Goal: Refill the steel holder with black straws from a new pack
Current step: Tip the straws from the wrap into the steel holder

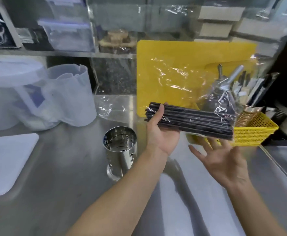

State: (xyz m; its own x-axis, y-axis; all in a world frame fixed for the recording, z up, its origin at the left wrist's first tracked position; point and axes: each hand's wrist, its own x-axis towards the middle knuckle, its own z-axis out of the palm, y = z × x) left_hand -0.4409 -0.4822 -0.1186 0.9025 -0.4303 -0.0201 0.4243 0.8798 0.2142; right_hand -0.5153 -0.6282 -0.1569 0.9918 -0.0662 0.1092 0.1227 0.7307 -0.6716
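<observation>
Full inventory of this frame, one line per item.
counter: one, steel, under everything
black straws: one bundle, black, held level above the counter
clear wrap: one, transparent, trailing up off the bundle
steel holder: one, silver, upright on the counter, near the bundle's left end
yellow board: one, yellow, standing at the back
yellow basket: one, yellow, far right, holding utensils
plastic jugs: at least two, translucent, left rear
white board: one, white, flat at left
left hand: one, grips the straws' left end
right hand: one, open palm up below the bundle's right end
</observation>
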